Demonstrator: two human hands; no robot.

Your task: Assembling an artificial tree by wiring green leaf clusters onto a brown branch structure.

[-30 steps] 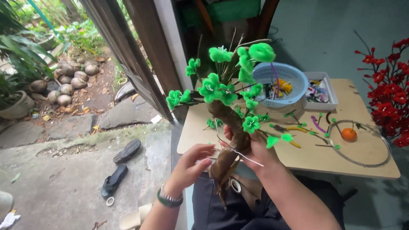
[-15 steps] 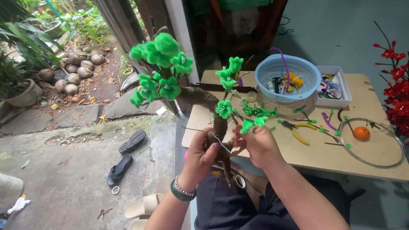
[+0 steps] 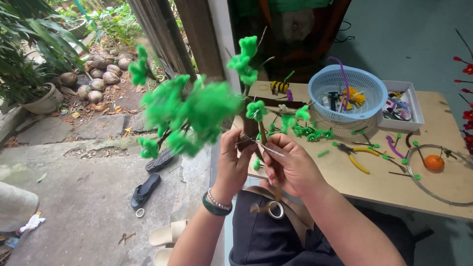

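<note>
Head view: left hand point(image 3: 235, 160) and right hand point(image 3: 290, 162) both closed around the brown trunk of a green pipe-cleaner tree point(image 3: 197, 111), held off the tabletop's point(image 3: 394, 184) near left corner, right fingers pinching a thin wire point(image 3: 271, 150); blue basket point(image 3: 348, 93) at the far edge.

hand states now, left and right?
Left hand: closed on the brown trunk of the green fuzzy craft tree.
Right hand: closed, pinching a thin wire.
</note>
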